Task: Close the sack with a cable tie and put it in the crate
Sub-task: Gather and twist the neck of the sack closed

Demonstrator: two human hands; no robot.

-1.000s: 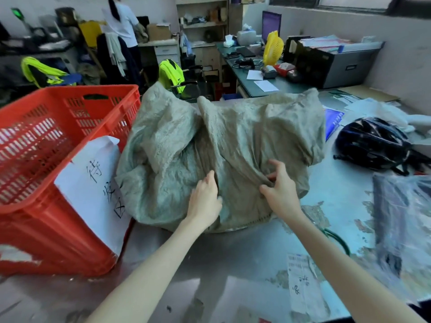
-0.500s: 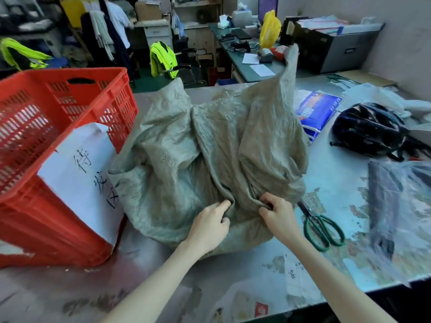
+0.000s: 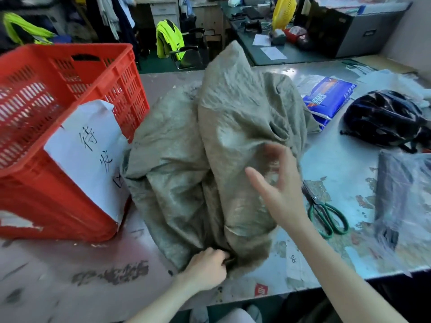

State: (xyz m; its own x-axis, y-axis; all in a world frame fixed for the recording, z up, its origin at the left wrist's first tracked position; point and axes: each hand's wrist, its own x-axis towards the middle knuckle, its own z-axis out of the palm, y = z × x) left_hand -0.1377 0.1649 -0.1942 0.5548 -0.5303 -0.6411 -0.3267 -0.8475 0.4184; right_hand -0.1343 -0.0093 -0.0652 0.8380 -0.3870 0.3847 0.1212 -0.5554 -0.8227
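Sack [image 3: 186, 164] — one, grey-green woven cloth, crumpled and slumped on the worn table [image 3: 70, 276], its upper part rising to a peak. It sits just right of the single red crate [image 3: 46, 187], touching the paper sign [image 3: 93, 155] on the crate's side. Left hand [image 3: 205, 266] is closed, pinching the sack's near bottom edge. Right hand [image 3: 277, 183] is spread wide and gripping nothing (blurred) — it hovers at the sack's right flank. Right of the sack: one pair of green-handled scissors [image 3: 326, 213], one dark helmet [image 3: 382, 117].
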